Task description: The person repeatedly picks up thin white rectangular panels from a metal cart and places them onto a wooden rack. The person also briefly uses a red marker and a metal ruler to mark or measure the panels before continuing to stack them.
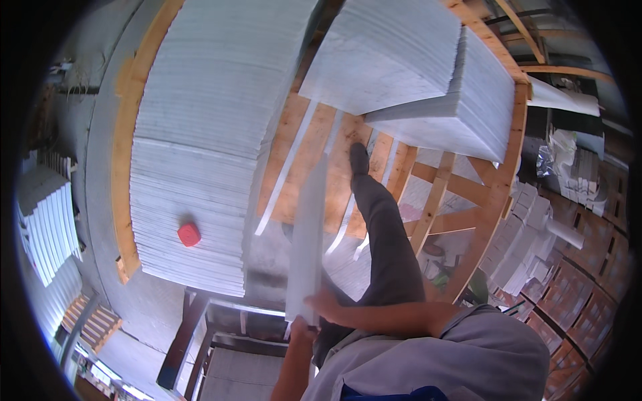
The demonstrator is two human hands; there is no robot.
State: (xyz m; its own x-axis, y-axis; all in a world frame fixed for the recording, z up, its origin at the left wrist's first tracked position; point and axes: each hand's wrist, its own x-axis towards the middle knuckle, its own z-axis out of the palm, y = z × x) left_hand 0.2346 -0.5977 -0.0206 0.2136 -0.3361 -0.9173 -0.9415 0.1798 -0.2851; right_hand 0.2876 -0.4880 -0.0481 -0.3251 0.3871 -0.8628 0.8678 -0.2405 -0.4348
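A long pale stone-like slab (306, 234) stands out in front of me, tilted and seen almost edge-on. My left hand (302, 329) is closed round its near lower end. Just above and to the right, my right hand (324, 305) grips the slab's side; motion blurs the fingers a little. On the left lies a long row of tightly packed, similar pale slabs (194, 154), with a small red block (189, 234) on top. Beyond my hands, two leaning stacks of slabs, a nearer one (441, 127) and a farther one (388, 53), rest inside a wooden crate (468, 267).
My foot (359, 159) is on the crate's plank base (341, 134), which has pale straps across it. A timber beam (127, 147) edges the left row. A dark metal frame (184, 341) stands at the lower left. Stacked cartons (565, 294) are at the right.
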